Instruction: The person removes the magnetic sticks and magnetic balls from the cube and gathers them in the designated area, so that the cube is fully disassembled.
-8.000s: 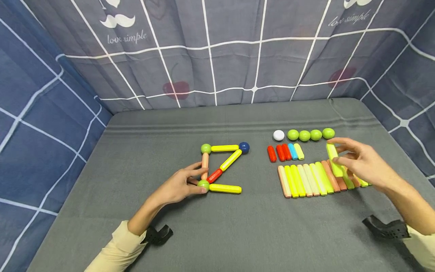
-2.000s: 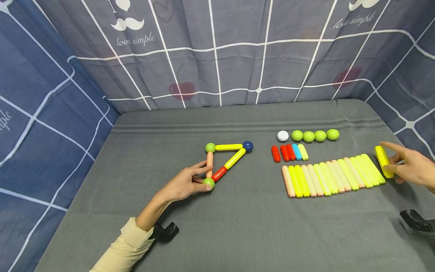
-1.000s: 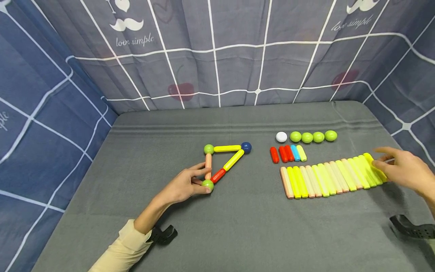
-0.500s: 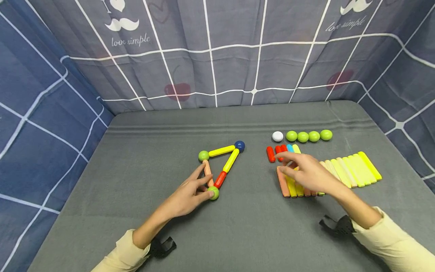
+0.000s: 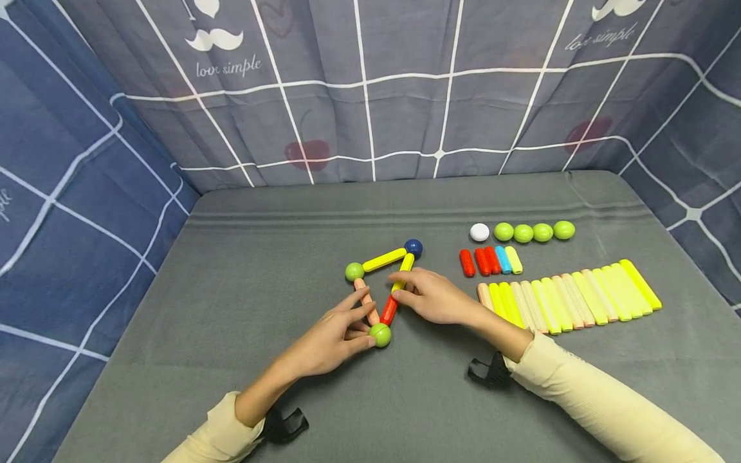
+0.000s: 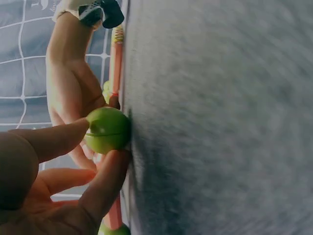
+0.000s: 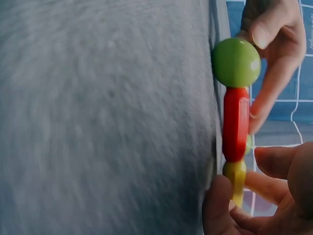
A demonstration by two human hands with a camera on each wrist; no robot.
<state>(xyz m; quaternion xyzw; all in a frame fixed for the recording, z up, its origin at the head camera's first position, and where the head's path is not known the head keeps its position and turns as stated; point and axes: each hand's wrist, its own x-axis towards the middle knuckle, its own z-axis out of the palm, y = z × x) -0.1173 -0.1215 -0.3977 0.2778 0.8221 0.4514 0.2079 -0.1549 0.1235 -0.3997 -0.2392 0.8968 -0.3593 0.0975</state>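
Observation:
In the head view a frame of magnetic sticks and balls lies on the grey cloth. My left hand [image 5: 332, 334] pinches its near green ball [image 5: 380, 335] between thumb and fingers, with other fingertips by the orange stick [image 5: 367, 301]. That stick leads to the far green ball [image 5: 354, 272]; a yellow stick [image 5: 384, 259] joins it to the dark blue ball [image 5: 413, 248]. My right hand [image 5: 437, 297] holds the other side's yellow stick [image 7: 236, 174], close to where it meets the red stick [image 7: 235, 125]. The right fingers partly cover that joint in the head view.
On the right lies a slanting row of yellow and orange sticks [image 5: 570, 301]. Behind it are short red [image 5: 467, 263], blue [image 5: 503, 260] and pale yellow sticks, then a white ball [image 5: 479, 232] and several green balls [image 5: 523, 233]. Checked curtains [image 5: 399, 116] surround the cloth.
The stick once jutting from the near ball is gone; my right hand set a yellow stick at the row's end, then moved left to the frame. The near ball has shifted right and closer, skewing the frame.

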